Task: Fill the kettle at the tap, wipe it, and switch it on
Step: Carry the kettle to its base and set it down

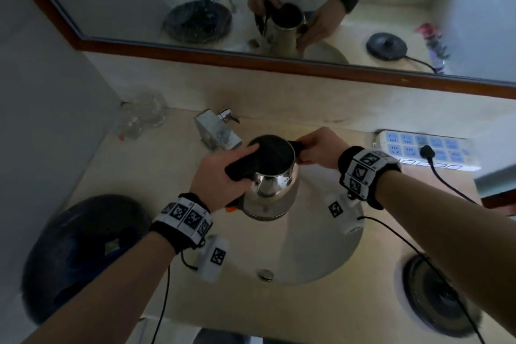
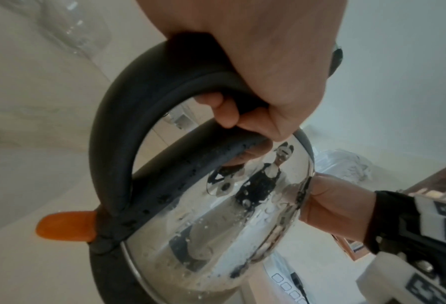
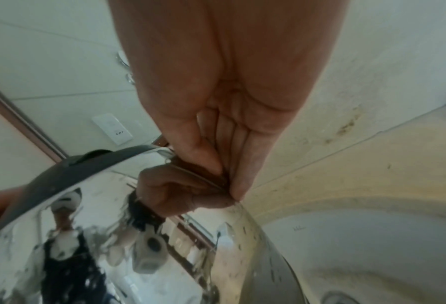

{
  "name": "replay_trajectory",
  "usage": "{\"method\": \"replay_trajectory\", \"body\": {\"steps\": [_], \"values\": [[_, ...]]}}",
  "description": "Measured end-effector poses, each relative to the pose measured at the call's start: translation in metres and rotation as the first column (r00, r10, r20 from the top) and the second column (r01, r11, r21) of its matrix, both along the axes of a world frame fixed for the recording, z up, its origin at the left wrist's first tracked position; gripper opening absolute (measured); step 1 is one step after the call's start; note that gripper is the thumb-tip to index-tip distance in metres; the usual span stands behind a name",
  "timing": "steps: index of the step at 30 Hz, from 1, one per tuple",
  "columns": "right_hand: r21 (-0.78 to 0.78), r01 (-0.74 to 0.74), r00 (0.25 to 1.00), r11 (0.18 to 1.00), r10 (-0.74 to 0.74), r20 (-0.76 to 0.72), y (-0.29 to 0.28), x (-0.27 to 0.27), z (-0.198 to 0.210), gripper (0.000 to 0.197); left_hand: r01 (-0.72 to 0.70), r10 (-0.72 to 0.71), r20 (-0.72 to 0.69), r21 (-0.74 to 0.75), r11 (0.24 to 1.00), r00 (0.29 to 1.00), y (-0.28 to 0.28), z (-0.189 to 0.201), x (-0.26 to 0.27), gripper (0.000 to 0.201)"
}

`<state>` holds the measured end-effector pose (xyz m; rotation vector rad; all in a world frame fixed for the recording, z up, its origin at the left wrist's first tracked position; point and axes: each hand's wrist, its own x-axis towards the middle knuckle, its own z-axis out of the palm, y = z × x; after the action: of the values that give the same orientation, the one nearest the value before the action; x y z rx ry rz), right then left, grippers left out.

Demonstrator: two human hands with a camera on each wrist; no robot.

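Note:
A steel kettle (image 1: 270, 187) with a black top hangs over the sink basin (image 1: 321, 246), just in front of the chrome tap (image 1: 217, 131). My left hand (image 1: 223, 167) grips its black handle (image 2: 128, 115), fingers curled round it. An orange switch (image 2: 65, 226) sticks out at the handle's foot. My right hand (image 1: 315, 148) pinches the kettle's rim (image 3: 190, 170) on the side away from the handle. Water drops dot the steel body (image 2: 229, 226). I see no water running from the tap.
The round black kettle base (image 1: 441, 296) lies at the counter's near right, its cord running to a white power strip (image 1: 424, 148) by the wall. A dark basin (image 1: 83, 254) sits left, and clear glasses (image 1: 142, 114) stand in the back left corner. A mirror hangs above.

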<state>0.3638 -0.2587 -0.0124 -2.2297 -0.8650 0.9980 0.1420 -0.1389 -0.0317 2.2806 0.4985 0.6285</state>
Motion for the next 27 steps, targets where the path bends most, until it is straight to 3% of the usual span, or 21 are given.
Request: {"method": "replay_trajectory", "body": {"steps": [6,13,20,27], "values": [[0.031,0.075,0.997,0.997,-0.074,-0.027,-0.013,-0.007,0.011,0.028,0.018,-0.018,0.025,0.001,1.0,1.0,-0.005,0.008,0.0,0.06],[0.085,0.139,0.985,0.987,-0.146,0.088,-0.025,-0.015,0.03,0.026,-0.019,0.02,0.011,-0.079,0.997,1.0,-0.01,0.019,0.0,0.055],[0.212,0.376,0.905,0.902,-0.406,0.124,-0.071,-0.016,0.071,0.028,0.18,-0.185,-0.057,-0.074,0.981,0.981,-0.009,0.065,0.037,0.045],[0.282,0.55,0.795,0.786,-0.596,0.112,-0.146,-0.022,0.122,0.026,0.401,-0.4,-0.031,0.071,0.913,0.916,-0.059,0.108,0.079,0.048]]}}
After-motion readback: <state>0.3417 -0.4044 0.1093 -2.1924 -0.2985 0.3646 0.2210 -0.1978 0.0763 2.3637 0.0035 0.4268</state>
